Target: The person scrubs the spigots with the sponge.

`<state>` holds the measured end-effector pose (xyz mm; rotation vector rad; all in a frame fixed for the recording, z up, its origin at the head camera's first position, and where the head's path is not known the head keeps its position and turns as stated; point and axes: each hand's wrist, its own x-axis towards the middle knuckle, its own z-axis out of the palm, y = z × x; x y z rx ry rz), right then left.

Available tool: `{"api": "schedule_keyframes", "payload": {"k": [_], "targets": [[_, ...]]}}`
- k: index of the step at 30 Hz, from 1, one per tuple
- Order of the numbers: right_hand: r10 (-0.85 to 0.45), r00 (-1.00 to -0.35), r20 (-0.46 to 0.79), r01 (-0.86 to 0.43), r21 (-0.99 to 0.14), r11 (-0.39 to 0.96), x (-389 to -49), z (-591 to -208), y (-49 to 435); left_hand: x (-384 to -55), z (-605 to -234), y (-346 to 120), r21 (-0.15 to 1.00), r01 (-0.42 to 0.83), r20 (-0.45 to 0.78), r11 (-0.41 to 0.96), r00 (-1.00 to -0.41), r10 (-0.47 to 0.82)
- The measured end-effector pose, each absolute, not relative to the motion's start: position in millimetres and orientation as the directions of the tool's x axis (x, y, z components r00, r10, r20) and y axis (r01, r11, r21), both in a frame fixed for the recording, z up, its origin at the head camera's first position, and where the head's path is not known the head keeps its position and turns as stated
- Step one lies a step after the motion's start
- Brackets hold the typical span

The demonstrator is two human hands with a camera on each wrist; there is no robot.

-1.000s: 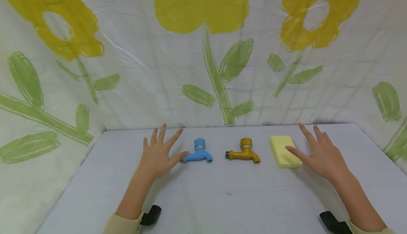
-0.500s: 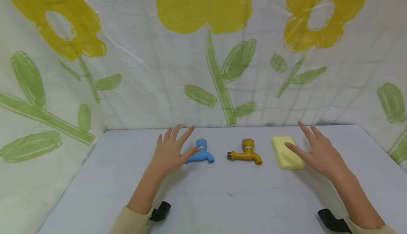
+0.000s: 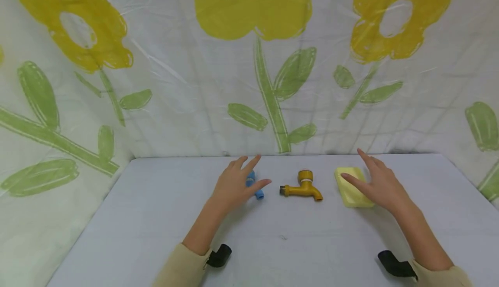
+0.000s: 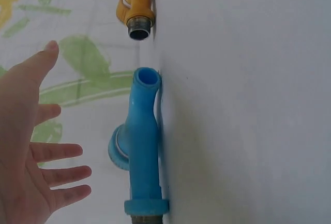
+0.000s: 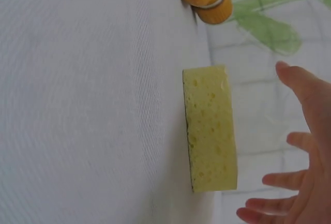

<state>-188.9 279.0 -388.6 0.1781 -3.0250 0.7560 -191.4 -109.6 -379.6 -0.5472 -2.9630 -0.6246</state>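
My left hand (image 3: 234, 185) hovers above the blue faucet (image 4: 144, 141), fingers spread and holding nothing; in the head view it covers most of that faucet. To its right, an orange-yellow faucet (image 3: 302, 187) with a metal threaded end lies on the white table (image 3: 280, 252). Farther right lies a pale yellow sponge (image 5: 211, 131), flat on the table. Over the sponge's right side is my right hand (image 3: 383, 187), its fingers extended and thumb apart, touching nothing that I can see. Both wrist views show a gap between hand and object.
Behind the table's back edge rises a white sheet (image 3: 187, 105) painted with yellow flowers and green leaves. Black wrist mounts (image 3: 219, 256) stick out from both beige sleeves (image 3: 181, 265).
My left hand has moved right, from the blue faucet's left end to over its body. The right hand has shifted slightly left over the sponge. The faucets and sponge stay in place.
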Motion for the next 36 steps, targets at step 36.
{"api": "schedule_keyframes", "payload": {"k": [36], "targets": [[-0.108,-0.991,-0.077,-0.036,-0.631,0.775,-198.6,-407.6,278.5,-211.0,-415.5,-39.3,0.745,0.399,0.105,0.535,-0.862,0.496]]}}
